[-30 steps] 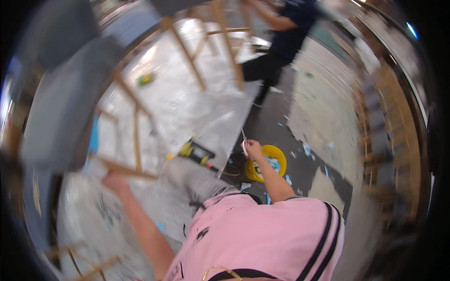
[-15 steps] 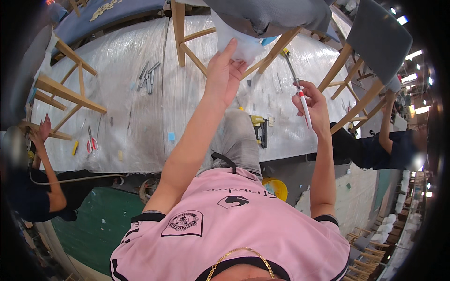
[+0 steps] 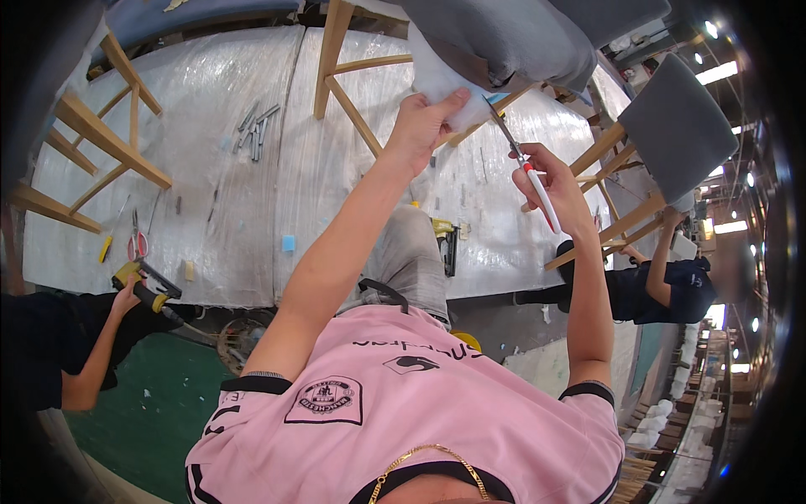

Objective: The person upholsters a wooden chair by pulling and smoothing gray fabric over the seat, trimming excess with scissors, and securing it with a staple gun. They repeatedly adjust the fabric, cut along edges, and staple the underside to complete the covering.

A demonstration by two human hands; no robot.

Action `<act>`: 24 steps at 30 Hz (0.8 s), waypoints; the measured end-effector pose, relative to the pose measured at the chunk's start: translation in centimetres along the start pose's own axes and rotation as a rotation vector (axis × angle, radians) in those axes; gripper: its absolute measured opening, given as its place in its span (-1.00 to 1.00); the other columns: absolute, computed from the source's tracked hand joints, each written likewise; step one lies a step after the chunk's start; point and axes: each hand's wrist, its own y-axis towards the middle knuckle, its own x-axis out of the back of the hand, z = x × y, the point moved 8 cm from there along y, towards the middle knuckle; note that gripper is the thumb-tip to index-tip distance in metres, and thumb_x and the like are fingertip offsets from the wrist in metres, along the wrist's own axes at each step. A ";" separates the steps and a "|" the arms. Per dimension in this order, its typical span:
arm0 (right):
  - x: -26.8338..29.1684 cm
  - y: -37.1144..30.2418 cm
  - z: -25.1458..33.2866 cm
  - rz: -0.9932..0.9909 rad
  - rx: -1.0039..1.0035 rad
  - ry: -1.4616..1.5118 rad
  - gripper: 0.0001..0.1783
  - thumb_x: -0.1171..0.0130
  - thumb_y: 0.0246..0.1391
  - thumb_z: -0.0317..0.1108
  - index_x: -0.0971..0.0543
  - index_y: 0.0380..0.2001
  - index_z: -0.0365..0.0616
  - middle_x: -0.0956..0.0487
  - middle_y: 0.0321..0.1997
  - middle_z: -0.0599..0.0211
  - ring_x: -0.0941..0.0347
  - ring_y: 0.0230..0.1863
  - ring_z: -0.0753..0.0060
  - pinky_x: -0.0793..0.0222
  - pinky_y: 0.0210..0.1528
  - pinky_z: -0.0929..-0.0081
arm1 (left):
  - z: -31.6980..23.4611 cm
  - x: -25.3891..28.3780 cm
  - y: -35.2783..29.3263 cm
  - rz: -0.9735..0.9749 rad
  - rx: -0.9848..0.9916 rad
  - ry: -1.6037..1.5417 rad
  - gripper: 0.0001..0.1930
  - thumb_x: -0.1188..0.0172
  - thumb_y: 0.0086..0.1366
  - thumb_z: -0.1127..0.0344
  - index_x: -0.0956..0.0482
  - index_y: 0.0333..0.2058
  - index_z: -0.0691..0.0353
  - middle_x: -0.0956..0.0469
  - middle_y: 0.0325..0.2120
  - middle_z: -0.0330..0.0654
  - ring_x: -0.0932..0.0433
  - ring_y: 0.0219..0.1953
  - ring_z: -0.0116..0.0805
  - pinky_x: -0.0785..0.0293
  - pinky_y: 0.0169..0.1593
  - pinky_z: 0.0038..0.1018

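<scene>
Head view shows, at the near edge of the counter [image 3: 239, 197], a yellow and black staple gun [image 3: 447, 245] lying just right of your knee [image 3: 409, 231]; mind it as you shift your weight. Farther and to the right, your right hand [image 3: 547, 183] has its fingers curled round the red and white scissors [image 3: 541, 200], blades pointing far and left. You cannot tell from here whether the blades are parted or touch anything. Beyond, to the left, your left hand [image 3: 417, 134] pinches the near edge of the white wadding [image 3: 431, 77] between thumb and fingers. That wadding shows from under the near left side of the grey upholstery [image 3: 504, 40]. For what looks like a trim, draw the edge taut toward you and slightly left, so the blades meet a flat sheet, not a loose fold. Hold your left thumb clear of the cutting line. Angle the tips away from the upholstery at the far side; it sits close and could nick.
</scene>
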 end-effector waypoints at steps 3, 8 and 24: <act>-0.2 0.8 1.2 -0.004 0.001 -0.051 -0.37 -0.37 0.18 0.05 -0.53 0.11 -0.21 -0.56 -0.31 0.36 -0.43 -0.46 0.65 -0.35 -0.44 0.59 | 0.0 0.4 0.2 0.004 -0.059 0.052 -0.55 -0.41 0.32 0.20 -0.55 0.05 0.39 -0.65 -0.05 -0.09 -0.64 -0.03 -0.33 -0.57 0.04 -0.37; 0.5 1.7 3.6 -0.050 0.058 -0.248 -0.37 -0.36 0.16 0.10 -0.58 0.03 -0.24 -0.59 -0.44 0.26 -0.47 -0.43 0.47 -0.41 -0.29 0.41 | 0.5 0.4 0.4 0.013 -0.059 0.073 -0.51 -0.42 0.31 0.18 -0.54 0.06 0.42 -0.66 -0.07 -0.07 -0.65 -0.06 -0.31 -0.57 0.03 -0.37; 0.0 2.6 6.3 -0.143 0.154 -0.445 -0.42 -0.45 0.09 0.05 -0.60 -0.06 -0.22 -0.49 -0.58 0.33 -0.31 -0.53 0.52 -0.25 -0.43 0.43 | 1.2 0.5 0.6 -0.021 -0.086 0.051 -0.49 -0.41 0.31 0.18 -0.54 0.02 0.51 -0.67 -0.14 -0.03 -0.64 -0.15 -0.33 -0.55 -0.14 -0.39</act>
